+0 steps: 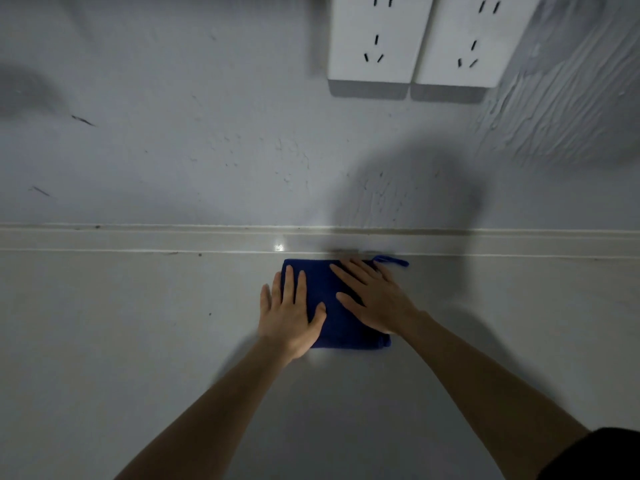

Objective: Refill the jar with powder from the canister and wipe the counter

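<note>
Dark fabric, likely a sleeve or garment edge, fills the corner at 5 o'clock, nearest the camera. Two bare forearms rise from the lower edge toward the centre of the pale table.

Going left to right: the left hand lies flat, palm down, fingers straight and only slightly spread. Its outer fingers rest on the bare table, while the inner fingers and thumb press the left edge of a folded blue cloth. It grips nothing; it is simply laid flat.

At 3 o'clock of it, the right hand is also flat and open, fingers fanned wider and angled toward 11 o'clock, pressing the right half of the cloth without curling round it.

The cloth lies on the table just short of the raised back ledge, with a small loop sticking out at its 1 o'clock corner.

Above the ledge, a scuffed white wall carries two white sockets side by side at 12 to 1 o'clock. Wrinkled film shows at 2 o'clock.
</note>
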The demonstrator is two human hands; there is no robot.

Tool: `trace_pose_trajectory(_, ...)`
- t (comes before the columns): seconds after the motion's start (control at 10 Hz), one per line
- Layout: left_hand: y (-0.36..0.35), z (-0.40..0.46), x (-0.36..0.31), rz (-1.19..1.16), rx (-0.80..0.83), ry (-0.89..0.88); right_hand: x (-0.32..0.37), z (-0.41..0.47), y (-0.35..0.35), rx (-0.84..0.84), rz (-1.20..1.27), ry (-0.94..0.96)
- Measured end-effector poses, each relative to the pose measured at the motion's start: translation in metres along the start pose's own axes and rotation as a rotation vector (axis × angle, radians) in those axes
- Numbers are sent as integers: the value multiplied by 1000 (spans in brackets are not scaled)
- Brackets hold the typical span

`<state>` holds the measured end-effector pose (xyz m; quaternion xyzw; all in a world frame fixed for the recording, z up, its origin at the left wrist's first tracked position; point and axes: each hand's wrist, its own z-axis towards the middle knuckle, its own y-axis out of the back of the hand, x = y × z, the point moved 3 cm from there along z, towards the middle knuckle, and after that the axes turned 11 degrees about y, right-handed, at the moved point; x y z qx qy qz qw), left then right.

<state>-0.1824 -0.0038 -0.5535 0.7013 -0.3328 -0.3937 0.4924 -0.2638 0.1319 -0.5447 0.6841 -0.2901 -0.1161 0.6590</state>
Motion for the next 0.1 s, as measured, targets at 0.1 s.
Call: trace_pose_trajectory(0.1, 18, -15, 2, 34, -14, -36, 4, -19, 18, -29, 37, -80)
